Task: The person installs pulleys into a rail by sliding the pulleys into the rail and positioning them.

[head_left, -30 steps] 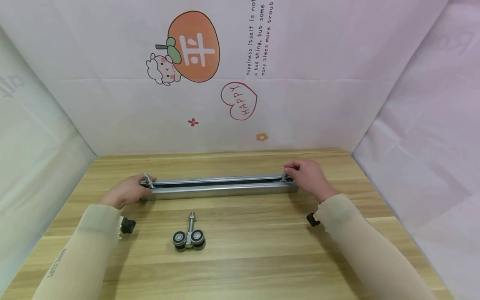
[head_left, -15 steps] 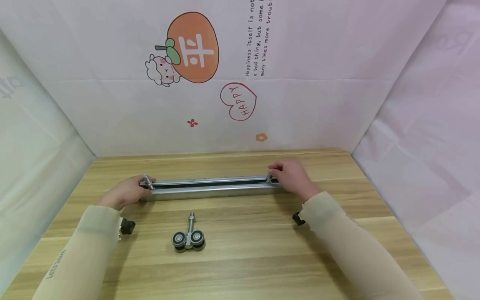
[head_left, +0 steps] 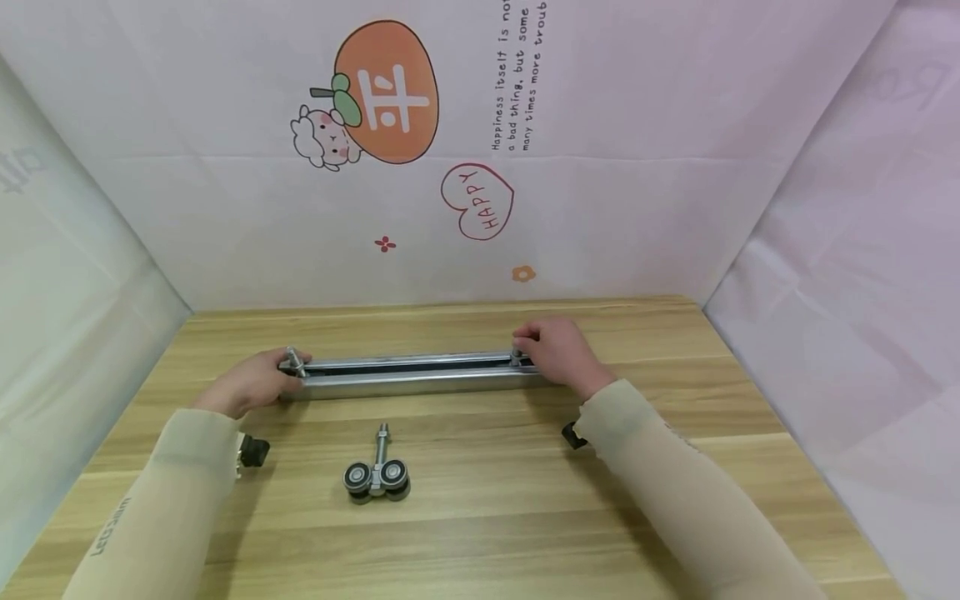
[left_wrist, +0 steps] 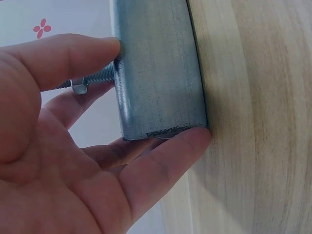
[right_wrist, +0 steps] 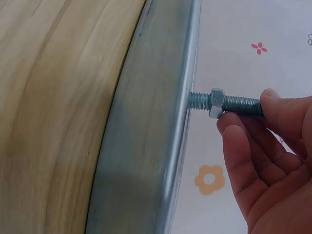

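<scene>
A grey metal slotted rail (head_left: pixel 420 383) lies across the table, its slot facing up. My left hand (head_left: pixel 251 383) grips the rail's left end, the thumb on the upper edge and fingers across the end, as the left wrist view shows. A threaded bolt (head_left: pixel 295 360) with a nut (left_wrist: pixel 79 87) stands out of the slot there. With my right hand (head_left: pixel 558 354) I pinch the tip of a second upright bolt (right_wrist: pixel 239 105), which carries a hex nut (right_wrist: pixel 217 103). Whatever sits below it inside the rail is hidden. The rail's right end is covered by my hand.
A loose four-wheeled roller trolley (head_left: pixel 377 477) with a threaded bolt lies on the wood-grain table (head_left: pixel 480 533), nearer me than the rail. White printed cloth (head_left: pixel 600 208) stands behind the table and along both sides.
My right hand has moved left along the rail, and the bolt it pinches has slid with it in the slot. The left hand, the rail and the loose trolley stay put.
</scene>
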The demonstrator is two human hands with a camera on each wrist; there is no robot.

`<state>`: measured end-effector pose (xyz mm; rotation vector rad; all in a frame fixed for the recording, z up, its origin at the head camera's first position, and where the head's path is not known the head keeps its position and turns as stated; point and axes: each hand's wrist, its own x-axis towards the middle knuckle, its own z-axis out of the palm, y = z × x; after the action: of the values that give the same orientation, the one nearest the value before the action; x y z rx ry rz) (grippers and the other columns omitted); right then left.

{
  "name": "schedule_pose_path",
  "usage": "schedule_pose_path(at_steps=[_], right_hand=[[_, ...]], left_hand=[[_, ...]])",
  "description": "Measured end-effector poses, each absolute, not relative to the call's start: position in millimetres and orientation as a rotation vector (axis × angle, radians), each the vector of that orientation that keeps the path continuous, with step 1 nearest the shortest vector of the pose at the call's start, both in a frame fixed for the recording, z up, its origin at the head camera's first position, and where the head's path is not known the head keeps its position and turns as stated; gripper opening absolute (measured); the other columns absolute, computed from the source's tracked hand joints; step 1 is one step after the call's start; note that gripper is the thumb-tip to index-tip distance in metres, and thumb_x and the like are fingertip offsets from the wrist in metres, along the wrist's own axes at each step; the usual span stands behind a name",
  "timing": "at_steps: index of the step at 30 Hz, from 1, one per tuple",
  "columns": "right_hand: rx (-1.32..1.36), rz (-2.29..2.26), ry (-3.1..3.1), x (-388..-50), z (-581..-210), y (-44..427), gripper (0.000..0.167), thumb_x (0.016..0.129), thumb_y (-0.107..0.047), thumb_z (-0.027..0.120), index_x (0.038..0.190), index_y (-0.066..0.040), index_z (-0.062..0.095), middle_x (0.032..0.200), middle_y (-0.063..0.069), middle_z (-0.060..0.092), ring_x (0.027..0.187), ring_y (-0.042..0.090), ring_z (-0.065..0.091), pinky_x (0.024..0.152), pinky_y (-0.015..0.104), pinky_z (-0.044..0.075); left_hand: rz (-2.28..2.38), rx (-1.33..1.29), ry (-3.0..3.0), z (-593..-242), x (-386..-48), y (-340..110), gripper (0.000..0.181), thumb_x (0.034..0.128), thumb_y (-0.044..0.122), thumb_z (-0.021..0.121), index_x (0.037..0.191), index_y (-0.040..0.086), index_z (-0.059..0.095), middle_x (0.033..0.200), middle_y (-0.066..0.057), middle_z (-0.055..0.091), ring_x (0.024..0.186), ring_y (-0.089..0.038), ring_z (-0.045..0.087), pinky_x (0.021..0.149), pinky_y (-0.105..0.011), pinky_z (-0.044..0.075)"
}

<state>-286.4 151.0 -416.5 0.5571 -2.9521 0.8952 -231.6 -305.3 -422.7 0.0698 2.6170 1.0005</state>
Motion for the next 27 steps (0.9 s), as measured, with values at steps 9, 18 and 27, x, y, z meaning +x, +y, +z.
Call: schedule_pose_path(at_steps=[9,18,27], right_hand=[[0.588,0.897,-2.951,-286,-417,136,0.02,0.101,-0.024,0.062,0.109,-0.011,0.075,0.102,0.001,0.07,0.087,0.019,0.06,0.082,0.039,0.051],[0.632,0.89,-2.93,-283,-417,115,0.02,0.101,-0.023,0.062,0.109,-0.01,0.075,0.103,0.001,0.071,0.091,0.017,0.062,0.083,0.038,0.051],[0.678,0.853,-2.929,-283,-419,91,0.02,0.101,-0.023,0.062,0.109,-0.011,0.075,0.102,0.0,0.071,0.088,0.015,0.061,0.081,0.035,0.051]], left_hand=[[0.99,0.06,2.615,-422,-231,-305,0.056,0.0983,0.01,0.06,0.148,-0.005,0.039,0.143,-0.038,0.037,0.129,-0.052,0.038,0.095,-0.058,0.044],[0.969,0.044,2.634,-423,-232,-306,0.055,0.0989,0.009,0.059,0.148,-0.004,0.04,0.144,-0.037,0.038,0.13,-0.051,0.038,0.097,-0.06,0.041],[0.946,0.041,2.644,-421,-232,-303,0.055,0.0985,0.01,0.061,0.148,-0.004,0.041,0.145,-0.037,0.037,0.13,-0.052,0.037,0.097,-0.061,0.04]])
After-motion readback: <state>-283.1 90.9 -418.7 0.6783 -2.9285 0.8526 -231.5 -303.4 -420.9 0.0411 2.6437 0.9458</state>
